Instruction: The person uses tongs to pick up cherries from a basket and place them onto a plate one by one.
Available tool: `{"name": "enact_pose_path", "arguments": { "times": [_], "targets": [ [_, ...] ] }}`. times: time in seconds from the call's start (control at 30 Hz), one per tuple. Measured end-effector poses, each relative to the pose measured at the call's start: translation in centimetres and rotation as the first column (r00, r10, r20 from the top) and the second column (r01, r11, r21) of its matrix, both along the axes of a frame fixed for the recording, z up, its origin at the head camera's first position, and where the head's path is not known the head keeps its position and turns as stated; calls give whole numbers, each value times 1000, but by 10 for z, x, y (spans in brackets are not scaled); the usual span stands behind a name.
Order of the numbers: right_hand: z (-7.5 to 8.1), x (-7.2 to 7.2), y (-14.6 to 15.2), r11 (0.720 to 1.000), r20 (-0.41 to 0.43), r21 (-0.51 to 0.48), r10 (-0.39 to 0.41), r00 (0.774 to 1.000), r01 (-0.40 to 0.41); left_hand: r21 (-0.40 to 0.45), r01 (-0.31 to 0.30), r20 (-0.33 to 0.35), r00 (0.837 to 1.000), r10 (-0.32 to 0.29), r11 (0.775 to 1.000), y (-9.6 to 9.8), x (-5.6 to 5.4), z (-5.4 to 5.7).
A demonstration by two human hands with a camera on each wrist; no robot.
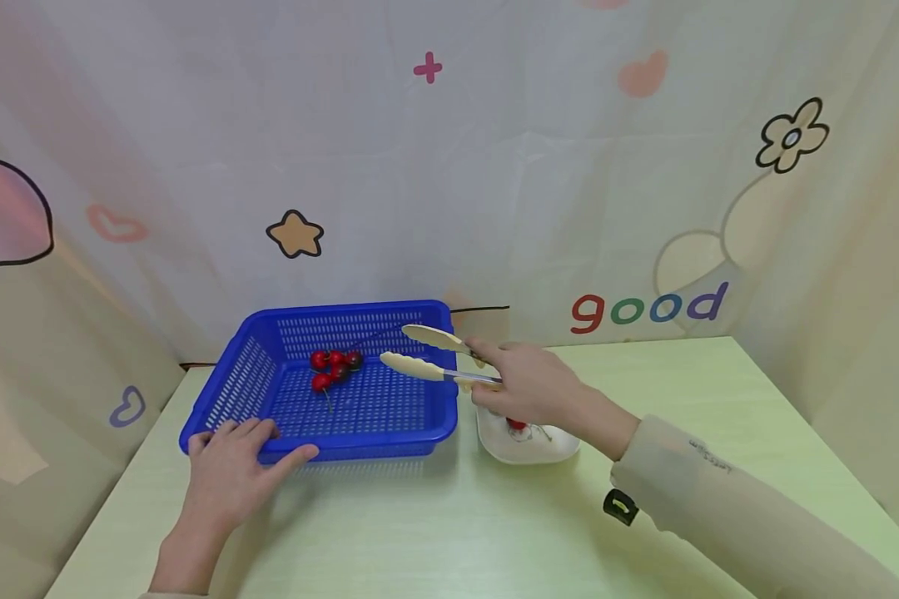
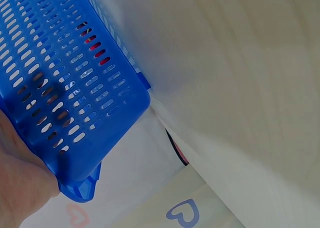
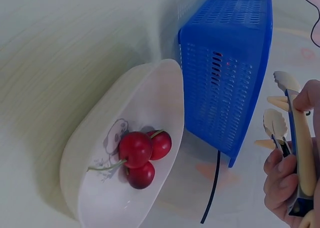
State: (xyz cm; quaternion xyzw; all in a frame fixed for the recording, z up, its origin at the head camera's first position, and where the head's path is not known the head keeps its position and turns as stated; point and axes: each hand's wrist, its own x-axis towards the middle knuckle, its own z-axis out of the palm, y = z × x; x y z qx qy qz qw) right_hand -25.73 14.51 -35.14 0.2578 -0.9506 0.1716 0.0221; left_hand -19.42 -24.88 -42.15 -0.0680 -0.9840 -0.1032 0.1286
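Note:
My left hand (image 1: 232, 472) holds the front left rim of a blue plastic basket (image 1: 438, 428), fingers over the edge and thumb along the outer front. Several red and dark cherries (image 1: 320, 383) lie together on the basket floor. My right hand (image 1: 535, 383) grips a pair of tongs (image 1: 414, 366) with cream scalloped tips. The tips stand apart over the basket's right side, with nothing between them. Beneath the right hand is a white bowl (image 1: 532, 453), mostly covered in the head view; three red cherries (image 3: 137, 150) lie in it in the right wrist view.
The basket and bowl stand side by side on a pale green table (image 1: 389, 532). A printed curtain (image 1: 494, 200) hangs behind and beside the table. A small black piece (image 1: 620, 507) shows by the right sleeve. A thin dark line (image 3: 212, 188) runs behind the basket.

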Motion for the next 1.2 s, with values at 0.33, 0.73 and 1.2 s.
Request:
{"name": "enact_pose_path", "arguments": {
  "times": [0.33,0.73,1.2],
  "targets": [
    [-1,-9,-25,999,-2,25,19,1000,-19,-3,-9,28,1000,9,1000,2,-1,0],
    [1,-24,-66,992,-17,114,51,999,-49,6,-17,39,999,16,1000,1,0,-1],
    [-11,-36,-96,984,10,172,41,999,-42,2,-19,39,999,19,1000,3,0,0]
  ]
}}
